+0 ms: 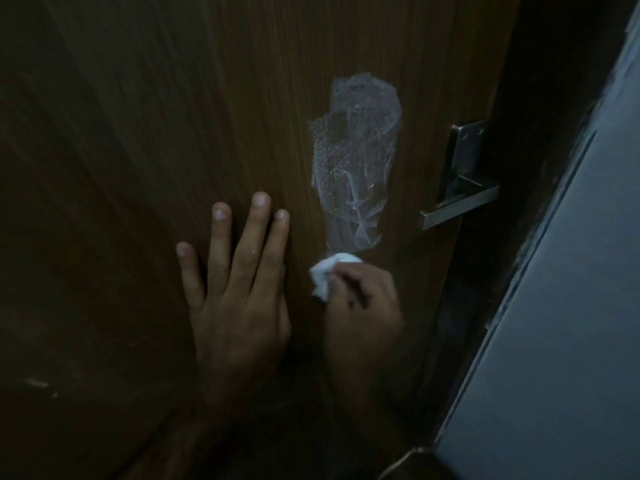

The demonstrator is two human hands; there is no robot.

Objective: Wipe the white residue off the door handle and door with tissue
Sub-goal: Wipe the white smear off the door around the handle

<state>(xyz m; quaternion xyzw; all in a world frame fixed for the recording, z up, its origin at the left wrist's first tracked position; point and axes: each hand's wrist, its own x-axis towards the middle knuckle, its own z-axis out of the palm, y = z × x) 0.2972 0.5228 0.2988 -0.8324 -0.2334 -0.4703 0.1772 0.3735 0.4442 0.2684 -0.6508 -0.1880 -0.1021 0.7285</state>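
A brown wooden door (156, 133) fills most of the head view. A tall patch of white residue (356, 161) is smeared on it, left of the metal lever door handle (457, 202). My right hand (363, 303) is shut on a crumpled white tissue (329, 275) and presses it to the door just under the lower end of the residue. My left hand (235, 289) lies flat on the door with its fingers spread, to the left of the tissue. No residue is visible on the handle in this dim light.
The handle's metal backplate (464, 154) sits near the door's right edge. Right of it runs a dark door frame (519, 237), then a pale grey wall (571, 341). The scene is dim.
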